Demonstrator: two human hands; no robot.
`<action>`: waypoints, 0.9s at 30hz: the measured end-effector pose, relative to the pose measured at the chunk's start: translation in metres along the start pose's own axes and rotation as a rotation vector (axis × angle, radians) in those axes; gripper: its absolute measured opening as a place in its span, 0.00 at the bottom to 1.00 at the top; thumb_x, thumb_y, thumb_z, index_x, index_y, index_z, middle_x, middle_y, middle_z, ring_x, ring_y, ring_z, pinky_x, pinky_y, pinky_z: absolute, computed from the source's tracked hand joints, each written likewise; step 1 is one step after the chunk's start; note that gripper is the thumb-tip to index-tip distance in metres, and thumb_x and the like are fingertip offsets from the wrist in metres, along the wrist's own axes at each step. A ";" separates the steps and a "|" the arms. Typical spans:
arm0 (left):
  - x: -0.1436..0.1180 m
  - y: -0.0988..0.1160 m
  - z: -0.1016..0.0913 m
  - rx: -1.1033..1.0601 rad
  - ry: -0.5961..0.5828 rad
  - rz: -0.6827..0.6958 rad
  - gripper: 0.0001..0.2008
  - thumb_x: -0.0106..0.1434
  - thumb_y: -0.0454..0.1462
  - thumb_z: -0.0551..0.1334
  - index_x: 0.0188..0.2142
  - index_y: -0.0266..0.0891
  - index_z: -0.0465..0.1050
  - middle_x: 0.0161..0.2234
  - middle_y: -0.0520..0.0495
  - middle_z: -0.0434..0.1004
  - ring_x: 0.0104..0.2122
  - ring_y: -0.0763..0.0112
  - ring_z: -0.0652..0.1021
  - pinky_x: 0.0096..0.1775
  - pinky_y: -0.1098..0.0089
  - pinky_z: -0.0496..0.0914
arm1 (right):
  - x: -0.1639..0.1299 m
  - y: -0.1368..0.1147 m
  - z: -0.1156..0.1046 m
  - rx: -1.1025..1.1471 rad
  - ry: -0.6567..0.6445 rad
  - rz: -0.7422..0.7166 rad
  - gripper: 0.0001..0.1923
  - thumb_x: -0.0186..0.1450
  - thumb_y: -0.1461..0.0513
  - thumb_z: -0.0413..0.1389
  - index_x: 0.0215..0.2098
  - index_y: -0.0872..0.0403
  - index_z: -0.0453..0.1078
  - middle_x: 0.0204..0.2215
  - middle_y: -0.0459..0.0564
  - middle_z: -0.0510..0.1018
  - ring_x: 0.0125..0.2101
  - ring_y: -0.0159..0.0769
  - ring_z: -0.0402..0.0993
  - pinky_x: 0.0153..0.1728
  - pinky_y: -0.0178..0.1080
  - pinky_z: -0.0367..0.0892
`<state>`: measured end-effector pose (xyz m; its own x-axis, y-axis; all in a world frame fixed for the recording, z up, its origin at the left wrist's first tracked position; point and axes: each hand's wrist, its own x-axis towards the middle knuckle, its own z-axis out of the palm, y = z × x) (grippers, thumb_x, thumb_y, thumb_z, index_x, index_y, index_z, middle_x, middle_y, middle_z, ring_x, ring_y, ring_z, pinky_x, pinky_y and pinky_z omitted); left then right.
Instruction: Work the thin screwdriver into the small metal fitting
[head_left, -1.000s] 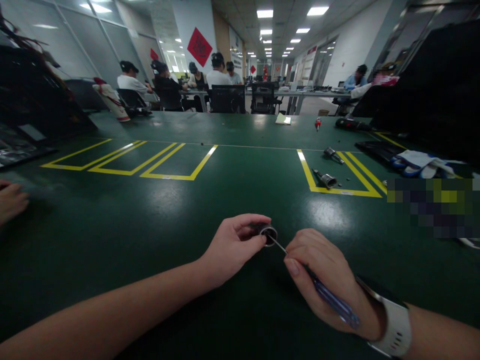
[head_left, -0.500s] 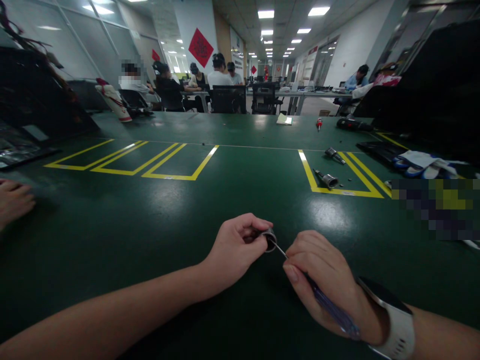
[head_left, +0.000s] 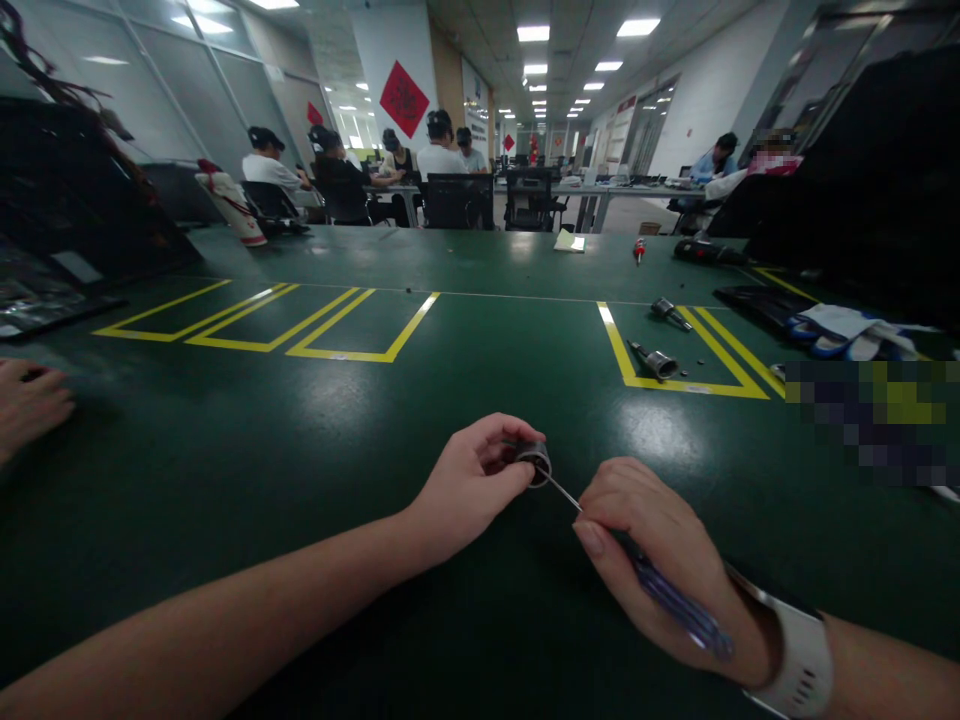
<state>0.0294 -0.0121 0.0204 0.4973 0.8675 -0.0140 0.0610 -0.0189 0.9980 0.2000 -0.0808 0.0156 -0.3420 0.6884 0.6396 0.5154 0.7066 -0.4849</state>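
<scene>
My left hand [head_left: 476, 485] is closed around a small hollow metal piston [head_left: 538, 466], its open end facing right. Fingers cover much of its far side. In my right hand [head_left: 649, 550] is a slim screwdriver [head_left: 682, 605] with a clear purple handle. Its thin metal shaft points up and to the left, and the tip reaches into the piston's open end. What the tip touches inside is hidden. A pale-strapped watch [head_left: 796, 660] is on my right wrist.
Two metal pistons with rods [head_left: 657, 362] [head_left: 670, 313] lie inside a yellow taped outline [head_left: 694, 389] with tiny bits beside them. White-and-blue gloves [head_left: 851, 330] lie at right. Another person's hand [head_left: 34, 405] rests at the left edge. A red screwdriver [head_left: 639, 250] lies farther back.
My left hand and the piston have risen slightly in view. My right hand has shifted a little to the right, and more of the screwdriver's shaft shows.
</scene>
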 end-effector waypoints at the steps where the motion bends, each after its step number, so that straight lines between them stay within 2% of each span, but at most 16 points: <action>1: 0.002 0.000 -0.002 0.001 -0.019 0.003 0.17 0.51 0.27 0.60 0.42 0.36 0.67 0.39 0.46 0.76 0.39 0.69 0.77 0.42 0.66 0.72 | 0.001 0.000 -0.001 0.028 0.014 0.030 0.04 0.63 0.67 0.50 0.31 0.54 0.64 0.24 0.47 0.71 0.26 0.32 0.66 0.29 0.39 0.63; 3: 0.009 -0.002 -0.008 0.019 -0.040 0.035 0.24 0.48 0.24 0.61 0.46 0.36 0.65 0.43 0.45 0.74 0.41 0.68 0.76 0.44 0.65 0.71 | 0.004 0.000 -0.004 0.067 0.027 0.127 0.05 0.63 0.65 0.51 0.28 0.54 0.64 0.22 0.45 0.70 0.23 0.31 0.65 0.25 0.36 0.62; 6: 0.023 -0.006 -0.020 0.137 -0.005 0.115 0.23 0.50 0.27 0.61 0.47 0.36 0.65 0.43 0.44 0.73 0.42 0.67 0.75 0.45 0.63 0.70 | 0.012 0.003 -0.008 0.145 0.021 0.361 0.10 0.63 0.59 0.53 0.25 0.54 0.64 0.19 0.43 0.68 0.20 0.29 0.63 0.19 0.33 0.60; 8: 0.036 -0.007 -0.030 0.304 0.030 0.210 0.20 0.51 0.31 0.63 0.46 0.37 0.68 0.43 0.44 0.71 0.42 0.66 0.74 0.42 0.62 0.71 | 0.019 0.008 -0.010 0.235 0.028 0.502 0.11 0.61 0.56 0.55 0.24 0.54 0.65 0.19 0.43 0.68 0.20 0.29 0.63 0.19 0.32 0.61; 11: 0.061 -0.007 -0.044 0.648 0.041 0.317 0.15 0.51 0.34 0.64 0.40 0.37 0.71 0.40 0.45 0.70 0.39 0.65 0.72 0.40 0.62 0.69 | 0.030 0.021 -0.012 0.391 0.042 0.624 0.11 0.59 0.54 0.57 0.28 0.54 0.67 0.22 0.44 0.70 0.22 0.29 0.65 0.21 0.33 0.63; 13: 0.079 -0.008 -0.050 0.806 0.050 0.382 0.15 0.48 0.36 0.67 0.36 0.36 0.71 0.36 0.46 0.70 0.39 0.63 0.70 0.40 0.61 0.68 | 0.036 0.031 -0.012 0.501 0.058 0.643 0.12 0.57 0.54 0.59 0.31 0.55 0.69 0.27 0.45 0.72 0.26 0.31 0.68 0.24 0.34 0.65; 15: 0.096 -0.010 -0.053 0.854 0.069 0.413 0.18 0.45 0.39 0.69 0.35 0.36 0.68 0.36 0.46 0.70 0.39 0.63 0.69 0.40 0.62 0.67 | 0.043 0.041 -0.009 0.568 0.118 0.636 0.12 0.57 0.55 0.60 0.34 0.55 0.70 0.30 0.47 0.73 0.30 0.33 0.69 0.30 0.37 0.67; 19: 0.121 -0.016 -0.052 0.724 0.039 0.316 0.19 0.50 0.40 0.66 0.36 0.36 0.60 0.33 0.49 0.69 0.32 0.70 0.70 0.33 0.69 0.66 | 0.055 0.052 0.000 0.733 0.239 0.590 0.11 0.61 0.56 0.55 0.34 0.55 0.71 0.32 0.49 0.75 0.35 0.34 0.70 0.37 0.40 0.66; 23: 0.126 -0.018 -0.051 0.697 0.088 0.324 0.18 0.51 0.38 0.65 0.38 0.38 0.60 0.30 0.52 0.69 0.30 0.72 0.70 0.32 0.71 0.65 | 0.056 0.056 0.007 0.754 0.241 0.649 0.10 0.61 0.57 0.54 0.34 0.56 0.72 0.32 0.50 0.76 0.34 0.35 0.71 0.37 0.41 0.66; 27: 0.124 -0.018 -0.052 0.733 0.004 0.413 0.09 0.54 0.39 0.63 0.30 0.37 0.65 0.28 0.52 0.69 0.30 0.72 0.70 0.33 0.70 0.65 | 0.049 0.061 0.007 0.702 0.229 0.632 0.10 0.62 0.58 0.53 0.33 0.56 0.71 0.31 0.49 0.76 0.33 0.35 0.71 0.36 0.41 0.66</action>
<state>0.0452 0.1213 0.0040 0.6001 0.7215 0.3455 0.4220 -0.6524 0.6296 0.2089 -0.0027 0.0132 0.0368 0.9783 0.2038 -0.0601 0.2057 -0.9768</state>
